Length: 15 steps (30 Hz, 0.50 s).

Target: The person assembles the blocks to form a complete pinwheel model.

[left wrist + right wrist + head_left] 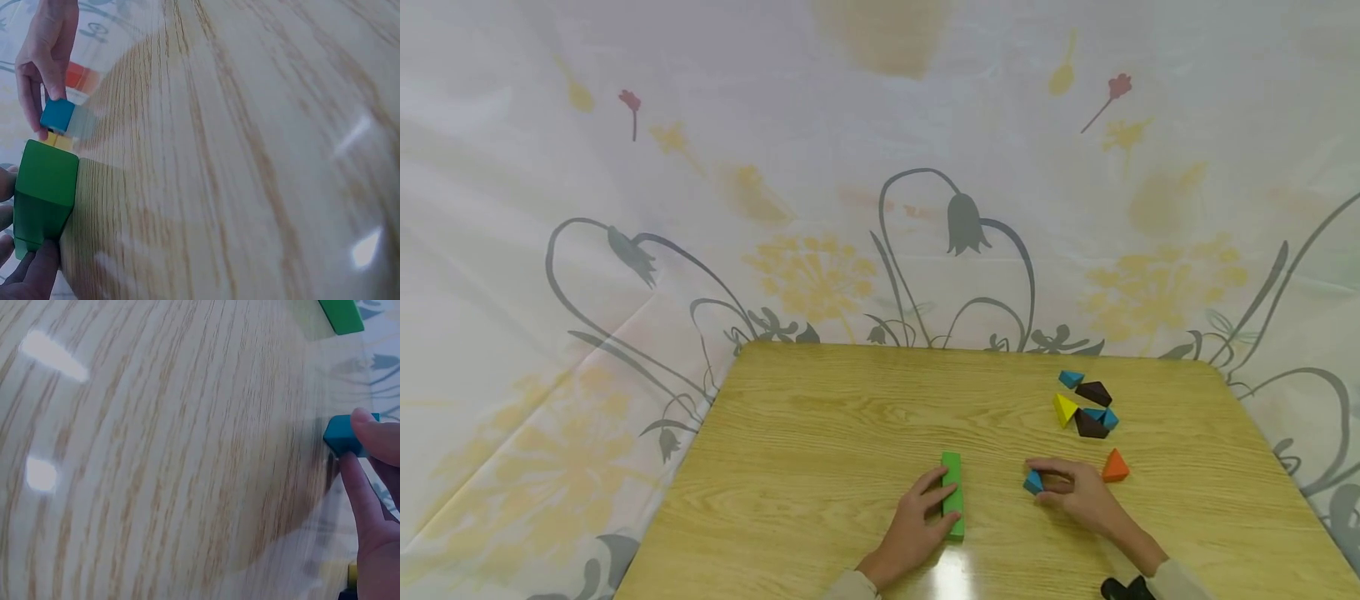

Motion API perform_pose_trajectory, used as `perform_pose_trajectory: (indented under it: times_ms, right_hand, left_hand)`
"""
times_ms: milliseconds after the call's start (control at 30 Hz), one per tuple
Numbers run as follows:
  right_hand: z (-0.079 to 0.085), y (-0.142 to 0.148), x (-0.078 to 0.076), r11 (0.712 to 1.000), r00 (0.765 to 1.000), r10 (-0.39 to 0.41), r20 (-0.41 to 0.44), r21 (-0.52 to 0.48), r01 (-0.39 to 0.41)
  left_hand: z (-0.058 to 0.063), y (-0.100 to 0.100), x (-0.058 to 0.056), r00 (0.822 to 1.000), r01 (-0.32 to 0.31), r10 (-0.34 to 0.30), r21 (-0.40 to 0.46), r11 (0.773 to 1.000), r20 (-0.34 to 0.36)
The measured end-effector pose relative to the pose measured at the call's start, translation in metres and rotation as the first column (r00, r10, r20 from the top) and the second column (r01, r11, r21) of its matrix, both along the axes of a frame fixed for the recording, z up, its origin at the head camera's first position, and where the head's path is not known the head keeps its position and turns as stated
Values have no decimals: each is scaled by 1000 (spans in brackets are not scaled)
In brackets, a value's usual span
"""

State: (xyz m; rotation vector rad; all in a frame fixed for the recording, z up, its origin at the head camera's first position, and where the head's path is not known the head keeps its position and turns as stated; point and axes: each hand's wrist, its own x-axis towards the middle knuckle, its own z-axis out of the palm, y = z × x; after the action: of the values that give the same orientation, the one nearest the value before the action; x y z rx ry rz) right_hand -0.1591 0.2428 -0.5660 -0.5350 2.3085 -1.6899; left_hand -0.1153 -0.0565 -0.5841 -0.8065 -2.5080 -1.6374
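Observation:
A long green block point(952, 496) lies on the wooden table, pointing away from me. My left hand point(913, 525) grips it from the left, with fingers across its top and the thumb near its closer end. In the left wrist view the fingertips curl about the green block point(47, 178). To the right, my right hand point(1086, 497) pinches a small blue block point(1033, 482) between thumb and fingers, apart from the green one. The right wrist view shows the blue block point(339, 434) at or just above the tabletop; I cannot tell which.
An orange triangular block point(1116, 467) stands just right of my right hand. Farther back on the right lie a yellow block point(1064, 410), dark brown blocks point(1094, 392) and small blue blocks point(1071, 378). A black object point(1126, 588) shows by the right sleeve. A patterned curtain point(850, 167) hangs behind the table point(820, 417).

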Motion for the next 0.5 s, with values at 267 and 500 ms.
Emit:
perform_pose_trajectory:
  times_ms: [267, 500]
  right_hand:
    - [-5, -6, -2, 997, 998, -55, -16, -52, 54]
    - [-2, -14, -5, 994, 995, -103, -12, -33, 103]
  left_hand:
    - [0, -1, -2, 1000, 16, -15, 22, 1000, -10]
    - [-2, -1, -2, 999, 20, -20, 17, 1000, -43]
